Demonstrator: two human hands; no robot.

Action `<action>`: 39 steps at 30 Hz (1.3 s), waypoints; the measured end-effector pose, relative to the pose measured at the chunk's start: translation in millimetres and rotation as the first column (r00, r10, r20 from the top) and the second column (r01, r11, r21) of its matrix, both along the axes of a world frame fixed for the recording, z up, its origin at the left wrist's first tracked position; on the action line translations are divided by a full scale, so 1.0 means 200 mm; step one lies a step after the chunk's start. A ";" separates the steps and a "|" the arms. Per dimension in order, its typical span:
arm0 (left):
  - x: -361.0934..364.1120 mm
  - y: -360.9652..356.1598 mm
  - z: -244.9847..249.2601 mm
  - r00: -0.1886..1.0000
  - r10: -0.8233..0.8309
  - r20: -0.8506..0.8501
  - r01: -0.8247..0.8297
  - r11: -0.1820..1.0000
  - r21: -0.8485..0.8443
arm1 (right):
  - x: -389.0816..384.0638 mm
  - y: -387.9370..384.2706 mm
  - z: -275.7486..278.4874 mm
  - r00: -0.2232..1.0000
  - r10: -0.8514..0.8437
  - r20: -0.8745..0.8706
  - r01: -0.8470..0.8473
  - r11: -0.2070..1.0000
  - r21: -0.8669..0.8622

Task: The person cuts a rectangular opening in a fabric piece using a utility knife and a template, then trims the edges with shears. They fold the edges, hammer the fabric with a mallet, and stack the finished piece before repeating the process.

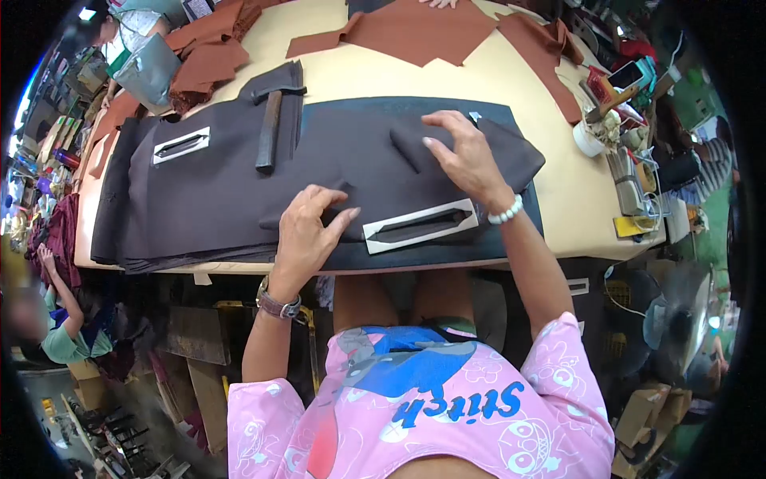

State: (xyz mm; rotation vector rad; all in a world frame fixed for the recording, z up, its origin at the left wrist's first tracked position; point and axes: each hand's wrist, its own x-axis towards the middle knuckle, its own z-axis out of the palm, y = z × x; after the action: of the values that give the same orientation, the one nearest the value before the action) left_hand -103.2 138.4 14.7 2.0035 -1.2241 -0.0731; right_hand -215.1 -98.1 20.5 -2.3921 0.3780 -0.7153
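Note:
A dark purple-grey fabric piece (367, 164) lies spread over the blue-black mat (351, 257) in front of me. My left hand (307, 227) rests at its near left part, thumb and fingers apart, with nothing visible between them. Over the right part of the cloth is my right hand (467, 156), its fingers spread and curved. A narrow dark strip or slit (404, 152) shows just left of it. Between my hands, near the front edge, lies a white slotted frame (420, 226), with dark cloth showing through its slot.
To the left, a hammer (270, 132) and another white frame (182, 145) lie on stacked dark fabric (191, 199). Rust-brown cloth pieces (423, 30) lie across the table's far side, where another person's hand (439, 3) rests. A white cup (589, 139) stands right.

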 end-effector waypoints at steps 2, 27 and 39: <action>0.03 -0.06 0.01 0.994 0.017 0.106 -0.009 0.997 -0.072 | 0.12 -0.06 0.00 0.989 0.072 -0.132 -0.088 0.990 -0.114; 0.35 -0.79 -0.30 0.949 -0.241 0.202 0.185 0.947 0.263 | -0.03 -0.31 0.61 0.940 0.173 -0.295 -0.159 0.985 0.069; 0.21 -0.74 -0.01 0.943 -0.320 0.086 0.328 0.940 -0.096 | 0.07 -0.19 0.19 0.989 0.144 -0.006 -0.129 0.864 -0.486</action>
State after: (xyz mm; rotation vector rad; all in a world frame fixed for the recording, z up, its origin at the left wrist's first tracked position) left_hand -61.3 -9.2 12.4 1.7069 -1.5612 -0.0963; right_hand -201.6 -136.5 58.4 -2.8381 0.0044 -0.8590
